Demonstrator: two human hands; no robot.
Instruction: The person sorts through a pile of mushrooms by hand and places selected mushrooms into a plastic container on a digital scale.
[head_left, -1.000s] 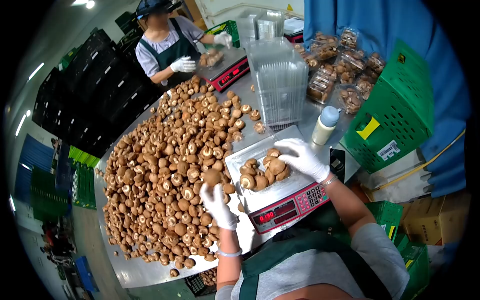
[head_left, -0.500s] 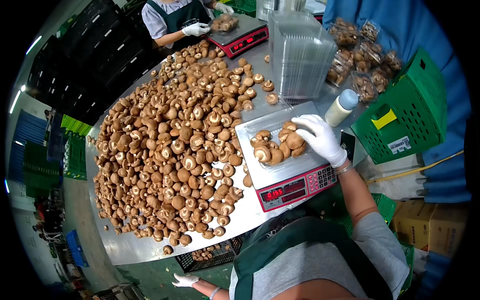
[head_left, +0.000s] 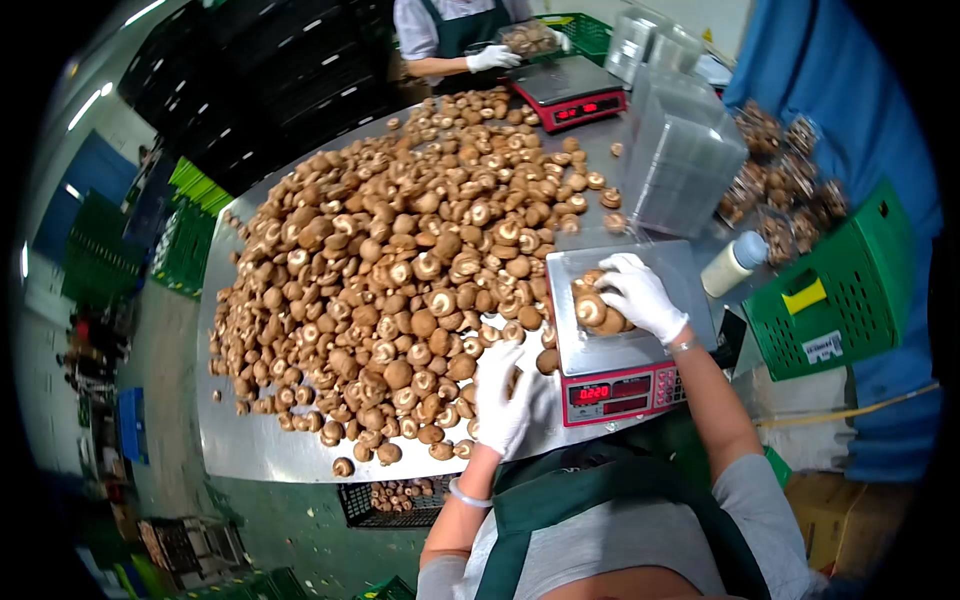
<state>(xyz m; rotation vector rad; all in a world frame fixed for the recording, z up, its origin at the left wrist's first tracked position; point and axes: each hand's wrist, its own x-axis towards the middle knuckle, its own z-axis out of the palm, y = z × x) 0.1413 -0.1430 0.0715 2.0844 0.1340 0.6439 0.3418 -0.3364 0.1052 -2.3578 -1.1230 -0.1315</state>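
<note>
Shiitake mushrooms (head_left: 597, 314) sit in a small heap on the silver pan of a red-fronted digital scale (head_left: 620, 393), whose display reads about 0.220. My right hand (head_left: 645, 300), white-gloved, rests over this heap with its fingers curled round some of the mushrooms, partly hiding them. My left hand (head_left: 504, 402), also gloved, is at the near right edge of the big shiitake pile (head_left: 400, 260). Its fingers are spread and point forward, close to loose mushrooms. Any clear tray under the weighed mushrooms is hard to make out.
Behind the scale stands a tall stack of clear plastic containers (head_left: 685, 150). Right of it are a blue-capped bottle (head_left: 733, 264), filled packs (head_left: 775, 180) and a green crate (head_left: 835, 300). Across the table, a gloved co-worker holds a mushroom pack by another scale (head_left: 568, 92).
My left hand has risen from beside the table to the pile's edge. My right hand has closed over the weighed mushrooms, and the display has gone from 0.155 to about 0.220.
</note>
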